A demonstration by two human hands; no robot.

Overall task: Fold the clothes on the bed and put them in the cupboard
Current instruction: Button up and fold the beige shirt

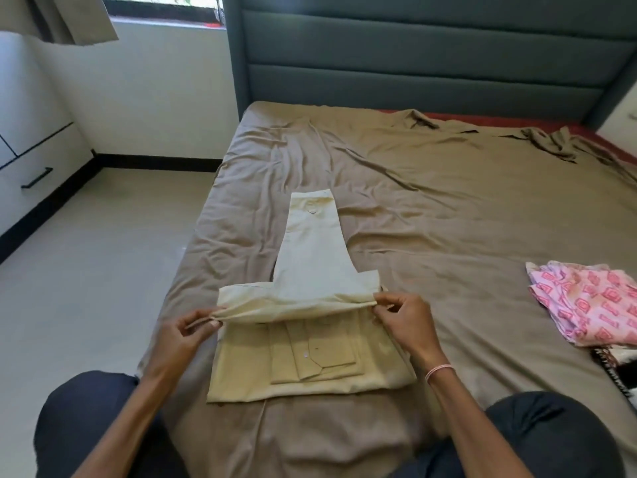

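Note:
A cream shirt [312, 267] lies on the bed [448, 208] in front of me, partly folded, with one sleeve stretching away toward the headboard. Its near part lies flat with a buttoned cuff on top. My left hand [188, 334] pinches the left end of the raised fold. My right hand [401, 313] pinches the right end of the same fold, lifted a little above the flat part. A pink patterned garment [589, 301] lies crumpled at the bed's right side.
A black-and-white cloth [617, 370] lies by the right edge under the pink garment. White drawers with a black handle [36, 177] stand at the far left. The grey headboard [413, 53] is at the back. My knees rest on the bed's near edge.

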